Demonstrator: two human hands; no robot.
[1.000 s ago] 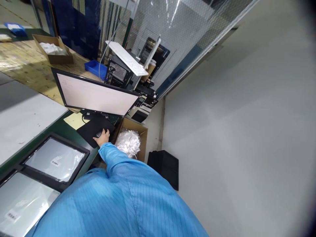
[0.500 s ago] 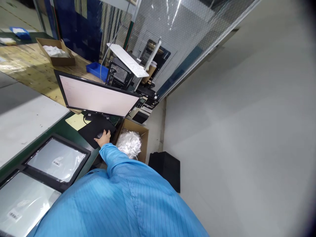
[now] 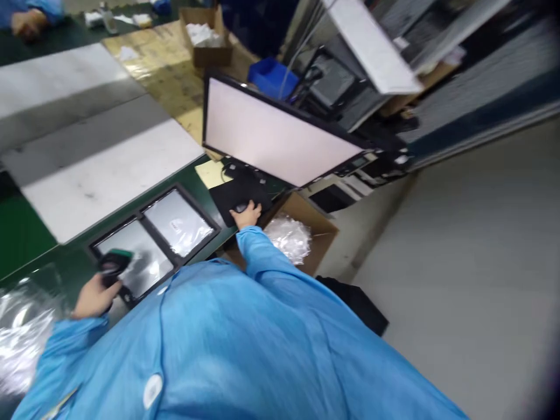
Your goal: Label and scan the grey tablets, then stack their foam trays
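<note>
My left hand (image 3: pixel 95 296) is wrapped round the handle of a black-and-green barcode scanner (image 3: pixel 114 262), blurred by motion. The scanner's head is over the left one of two flat panels in clear film. That panel lies beside the right panel (image 3: pixel 177 224) in a black tray (image 3: pixel 151 228) on the green bench. Farther right, my right hand (image 3: pixel 247 216) rests over a dark computer mouse (image 3: pixel 240 207) on a black mouse pad (image 3: pixel 223 201). Fingers and palm cover part of the mouse. Behind the pad stands a monitor (image 3: pixel 275 134) with a pale, lit screen.
A cardboard box (image 3: pixel 321 233) of crumpled clear plastic stands right of my right arm. Clear plastic bags (image 3: pixel 21 332) lie at the lower left. White boards (image 3: pixel 109 169) cover the bench beyond the tray. Another person's hands (image 3: pixel 28 24) show at the far left.
The view has swung left and down, so everything sits farther right. My left hand with the barcode scanner has come into view. My right hand stays on the mouse.
</note>
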